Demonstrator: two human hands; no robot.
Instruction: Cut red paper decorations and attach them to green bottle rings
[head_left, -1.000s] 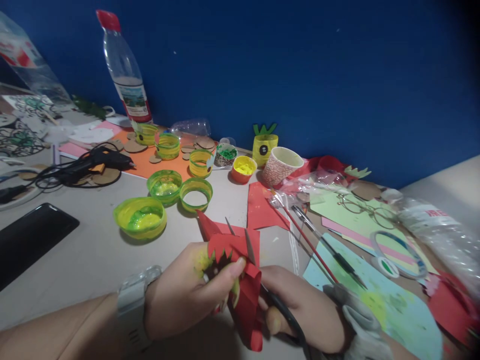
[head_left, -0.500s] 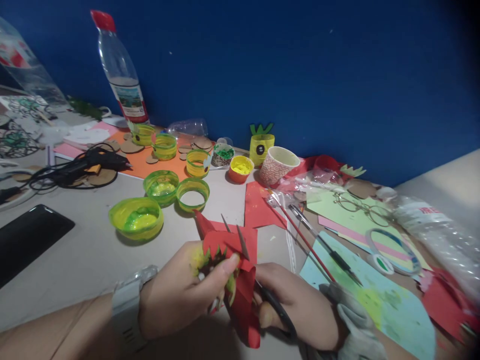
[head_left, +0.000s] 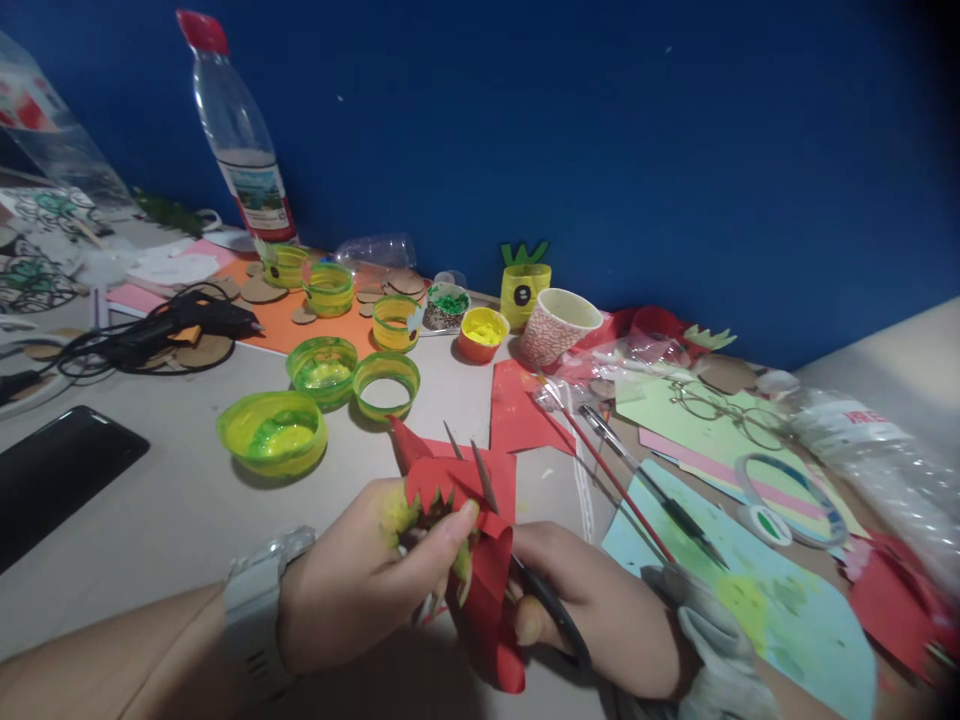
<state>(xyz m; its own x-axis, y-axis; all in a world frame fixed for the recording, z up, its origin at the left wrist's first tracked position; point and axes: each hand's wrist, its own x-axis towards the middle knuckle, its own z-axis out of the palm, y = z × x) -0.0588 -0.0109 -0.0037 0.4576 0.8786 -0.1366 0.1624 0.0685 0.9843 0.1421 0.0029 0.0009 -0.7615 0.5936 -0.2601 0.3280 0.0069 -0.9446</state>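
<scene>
My left hand (head_left: 375,580) is closed on a piece of red paper (head_left: 491,590), its thumb pressing near a jagged cut edge. A green and yellow leafy-looking piece (head_left: 401,515) shows between those fingers, partly hidden by the hand. My right hand (head_left: 562,590) grips black-handled scissors (head_left: 486,478), whose blades stand slightly apart across the red paper. Part of the sheet curls down between both hands. Beyond them lie another red paper piece (head_left: 525,405) and a painted green ring (head_left: 386,385).
Painted bowls (head_left: 271,432) and rings sit left of centre. A phone (head_left: 71,480), a glue gun (head_left: 187,325) and a tall bottle (head_left: 244,150) are on the left. Paint cups (head_left: 481,338) stand behind. Rightward lie a pen (head_left: 652,490), a brush (head_left: 611,470), blue paper (head_left: 795,600) and glasses (head_left: 731,415).
Both hands, the scissors and the red paper hold nearly the same place. The view has shifted very slightly.
</scene>
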